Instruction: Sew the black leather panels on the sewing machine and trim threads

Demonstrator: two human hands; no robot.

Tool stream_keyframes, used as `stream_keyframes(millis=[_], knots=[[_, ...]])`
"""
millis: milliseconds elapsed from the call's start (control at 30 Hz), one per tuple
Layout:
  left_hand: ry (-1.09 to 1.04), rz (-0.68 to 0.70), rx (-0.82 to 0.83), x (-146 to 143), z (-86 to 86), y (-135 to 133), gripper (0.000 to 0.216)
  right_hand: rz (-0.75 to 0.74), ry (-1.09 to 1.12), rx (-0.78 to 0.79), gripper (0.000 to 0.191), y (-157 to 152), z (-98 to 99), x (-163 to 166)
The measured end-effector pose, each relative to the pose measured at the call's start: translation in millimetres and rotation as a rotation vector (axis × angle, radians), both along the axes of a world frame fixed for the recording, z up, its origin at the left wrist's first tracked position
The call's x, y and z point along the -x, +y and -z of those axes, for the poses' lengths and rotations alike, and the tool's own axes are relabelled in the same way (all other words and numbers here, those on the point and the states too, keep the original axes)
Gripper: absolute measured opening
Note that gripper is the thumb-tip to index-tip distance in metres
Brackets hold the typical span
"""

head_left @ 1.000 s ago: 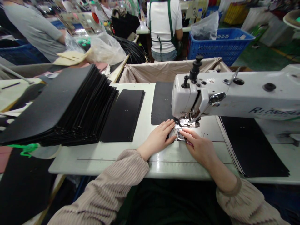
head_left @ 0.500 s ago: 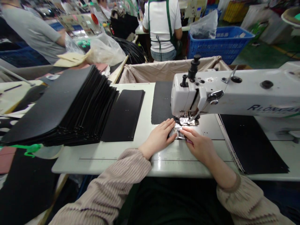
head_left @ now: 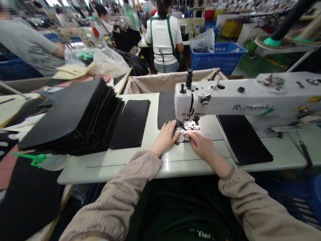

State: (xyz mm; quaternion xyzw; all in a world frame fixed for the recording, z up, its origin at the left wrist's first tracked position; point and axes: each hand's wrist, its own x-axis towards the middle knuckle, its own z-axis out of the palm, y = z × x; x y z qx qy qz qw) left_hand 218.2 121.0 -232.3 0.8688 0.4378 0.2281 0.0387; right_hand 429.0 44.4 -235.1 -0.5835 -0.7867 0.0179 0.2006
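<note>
My left hand [head_left: 166, 136] lies flat with fingers stretched out on the table, its fingertips at the metal plate [head_left: 181, 137] under the needle of the white sewing machine [head_left: 240, 100]. My right hand [head_left: 202, 145] sits just right of it with fingers drawn together, pinching something small and pinkish that I cannot make out at the plate. A black sheet [head_left: 165, 108] lies behind my left hand, partly under the machine head.
A tall fanned stack of black sheets [head_left: 72, 117] fills the left of the table [head_left: 120, 160], with a flat pile [head_left: 131, 122] beside it and another black pile [head_left: 242, 139] on the right. A cloth-lined bin [head_left: 160, 82] stands behind. Other people work further back, near a blue crate [head_left: 218, 55].
The head camera has pulled back and tilted up, showing more of the room and the machine arm. Both hands stay at the needle plate in nearly the same pose.
</note>
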Motion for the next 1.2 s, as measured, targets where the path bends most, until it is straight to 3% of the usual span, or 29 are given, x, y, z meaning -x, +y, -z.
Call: stream_keyframes(millis=[133,200,267,433,567,667,767,1000,1133,1200], knots=[[-0.004,-0.185,-0.032,-2.2,-8.1,-20.7,0.054,0.012,0.024,-0.005,0.044,-1.6,-3.7,0.5],[0.019,-0.194,-0.057,2.5,-7.7,-45.2,0.061,-0.010,0.078,-0.014,0.046,-5.3,-6.6,-1.7],[0.053,-0.166,-0.054,14.6,-4.8,-77.7,0.073,-0.041,0.143,-0.018,0.046,-14.6,-9.1,-8.0],[0.155,-0.046,0.174,70.0,-4.5,-160.9,0.065,-0.036,0.431,-0.012,0.040,-68.2,-7.7,-39.9],[0.149,0.093,0.333,90.5,-10.5,-186.4,0.071,0.159,0.634,0.032,0.035,-115.2,0.4,-60.7],[0.117,0.126,0.298,71.2,-10.2,-180.2,0.057,0.225,0.690,0.038,0.033,-137.2,6.8,-66.8],[0.085,0.101,0.181,30.8,-7.4,-168.6,0.043,0.278,0.703,0.044,0.032,-151.6,12.0,-70.3],[0.027,0.218,0.087,-69.7,1.0,-157.2,0.048,0.435,0.486,0.212,0.032,-177.2,14.3,-73.5],[0.075,0.233,0.025,-95.4,9.3,-152.4,0.015,0.423,0.393,0.271,0.030,-182.3,13.8,-70.6],[0.092,0.221,0.003,-98.9,11.5,-151.2,0.017,0.405,0.390,0.275,0.026,-181.6,14.6,-69.5]])
